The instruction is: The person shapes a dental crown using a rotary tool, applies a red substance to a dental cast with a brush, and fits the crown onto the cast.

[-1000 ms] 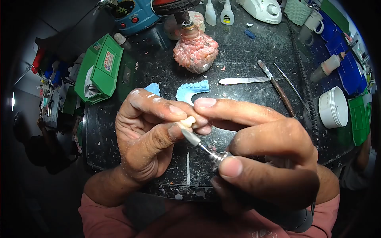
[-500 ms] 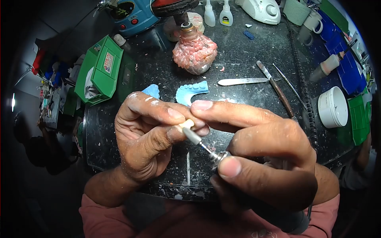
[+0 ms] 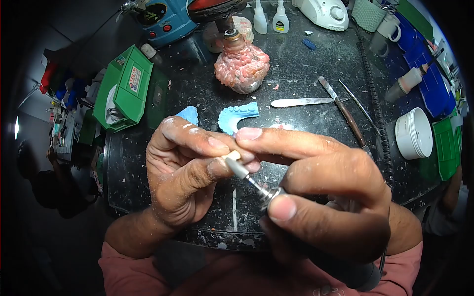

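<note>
Between the thumb and forefinger of my left hand (image 3: 185, 165) is a small cream-coloured piece, like a dental crown (image 3: 232, 157). My right hand (image 3: 335, 192) grips a rotary handpiece (image 3: 269, 198), whose dark body runs down below the palm. Its grey tapered grinding bit (image 3: 237, 168) touches the crown, or lies right at it. The right index fingertip rests against the left fingers. Just beyond the hands lies a blue dental model (image 3: 238, 116) with a row of teeth, and a second blue piece (image 3: 189, 115) is partly hidden behind my left hand.
Behind the models stands a burner-like stand with a lumpy pink base (image 3: 242, 69). A scalpel-like tool (image 3: 301, 102) and a wooden-handled knife (image 3: 348, 118) lie to the right, near a white tub (image 3: 414, 133). At left is a green bin (image 3: 123, 89); two small bottles (image 3: 280, 19) stand at the back.
The right hand and handpiece have shifted slightly left. The crown has tilted a little against the bit, and the left hand has moved slightly. Both grips are kept.
</note>
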{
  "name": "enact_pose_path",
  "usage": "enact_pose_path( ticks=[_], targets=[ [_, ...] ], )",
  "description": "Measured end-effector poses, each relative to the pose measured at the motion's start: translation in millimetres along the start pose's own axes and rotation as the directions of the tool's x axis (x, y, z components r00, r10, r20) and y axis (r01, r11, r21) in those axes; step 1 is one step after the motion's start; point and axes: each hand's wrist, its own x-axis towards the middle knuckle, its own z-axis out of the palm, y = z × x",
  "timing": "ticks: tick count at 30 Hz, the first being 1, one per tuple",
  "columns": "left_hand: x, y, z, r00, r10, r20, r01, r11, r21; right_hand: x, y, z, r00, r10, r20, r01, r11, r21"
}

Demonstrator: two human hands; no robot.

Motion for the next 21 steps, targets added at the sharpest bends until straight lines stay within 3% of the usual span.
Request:
enact_pose_path(
  ticks=[2, 5, 12, 14, 15, 17, 21],
  targets=[
    [-0.2, -0.3, 0.8, 1.0, -0.006, -0.001, 0.006, 1.0, -0.015, -0.1, 4.1, -2.4, 0.999, -0.035, -0.024, 0.036, 0.999, 0.008],
    [-0.2, -0.1, 2.6, 0.999, -0.021, -0.036, 0.02, 0.999, -0.026, -0.6, 8.4, -15.0, 0.978, -0.101, 0.182, 0.107, 0.994, -0.026],
    [-0.4, -1.7, 0.1, 1.0, 0.018, -0.012, -0.018, 0.999, -0.04, 4.6, -7.3, -5.2, 0.995, 0.051, 0.088, -0.039, 0.99, -0.133],
    [-0.4, -0.3, 0.1, 1.0, -0.001, -0.015, 0.001, 0.999, -0.047, 8.9, -1.2, -6.7, 0.982, -0.12, 0.143, 0.135, 0.986, -0.098],
    [0.1, -0.5, -0.3, 1.0, -0.001, -0.014, 0.0, 0.999, -0.047, 8.5, -2.2, -8.6, 0.982, -0.121, 0.143, 0.135, 0.986, -0.098],
    [1.0, -1.3, -1.3, 1.0, 0.013, 0.023, -0.013, 0.999, -0.042, 7.1, -6.0, -13.8, 0.983, 0.05, 0.175, -0.036, 0.996, -0.085],
    [0.7, -0.5, -1.9, 1.0, 0.019, 0.022, -0.019, 1.0, -0.023, 7.1, -9.0, -10.4, 0.988, 0.063, 0.138, -0.055, 0.996, -0.065]
  ],
)
